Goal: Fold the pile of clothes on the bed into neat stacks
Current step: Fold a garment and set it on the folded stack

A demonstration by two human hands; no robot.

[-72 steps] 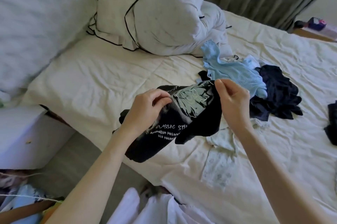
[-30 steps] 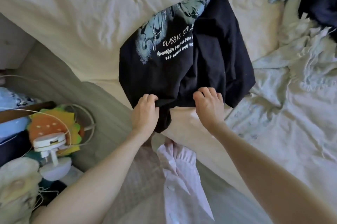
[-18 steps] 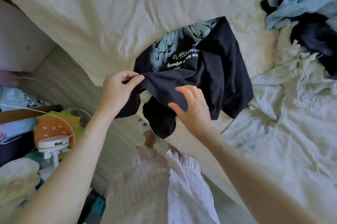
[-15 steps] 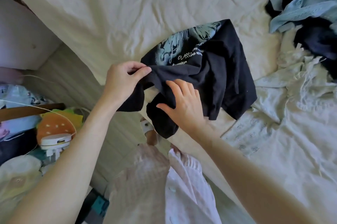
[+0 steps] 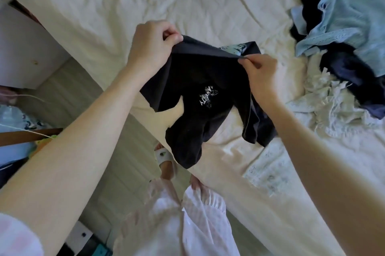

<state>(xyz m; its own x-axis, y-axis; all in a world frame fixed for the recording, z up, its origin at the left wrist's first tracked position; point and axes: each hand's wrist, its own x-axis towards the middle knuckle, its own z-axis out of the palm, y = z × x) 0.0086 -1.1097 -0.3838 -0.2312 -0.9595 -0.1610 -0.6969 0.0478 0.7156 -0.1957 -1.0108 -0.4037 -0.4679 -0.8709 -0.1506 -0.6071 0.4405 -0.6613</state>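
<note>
A black T-shirt [image 5: 204, 97] with a small white print hangs over the near edge of the bed [image 5: 100, 5]. My left hand [image 5: 152, 47] grips its upper edge on the left. My right hand [image 5: 260, 74] pinches the same edge on the right, so the cloth is stretched between them and its lower part droops toward the floor. A pale printed patch of the shirt shows just beyond my right hand. The unfolded pile lies at the right: a light blue knit top [image 5: 352, 16], dark navy garments [image 5: 354, 72] and a crumpled pale green garment [image 5: 325, 109].
The cream quilt covers the bed to the upper left. A white bedside unit [image 5: 23, 47] stands at the left edge. Grey wooden floor [image 5: 83, 93] runs between it and the bed, with clutter and cables at the far left. My pale clothing and a foot show below.
The shirt lay on the bed with its large print up; both hands have lifted it by one edge, and it now hangs with a small white print facing me.
</note>
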